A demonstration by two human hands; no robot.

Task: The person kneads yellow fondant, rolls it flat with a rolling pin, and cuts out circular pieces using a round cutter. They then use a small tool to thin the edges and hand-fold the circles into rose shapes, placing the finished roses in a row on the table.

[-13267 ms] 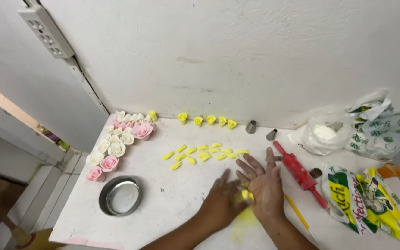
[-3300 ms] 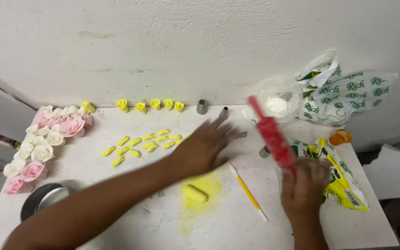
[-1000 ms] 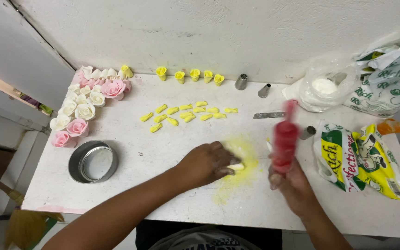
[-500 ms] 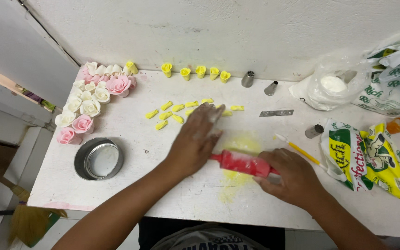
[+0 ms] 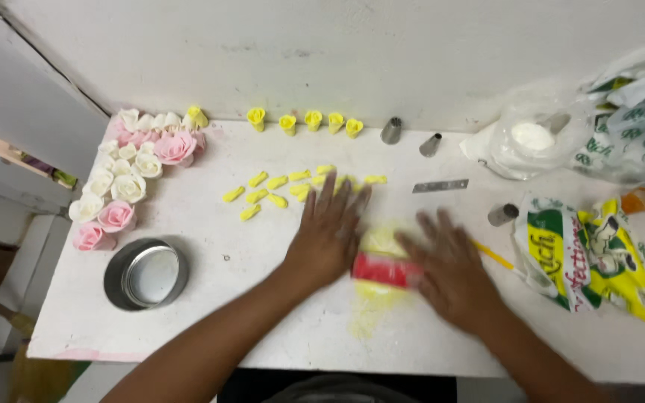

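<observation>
Pressing red rolling pin [image 5: 386,270] w/ both hands [image 5: 330,235] flat, fingers spread; yellow paste [image 5: 379,240] beneath, blurred.

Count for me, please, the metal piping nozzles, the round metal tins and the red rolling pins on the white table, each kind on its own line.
Metal piping nozzles: 3
Round metal tin: 1
Red rolling pin: 1
Total: 5
</observation>
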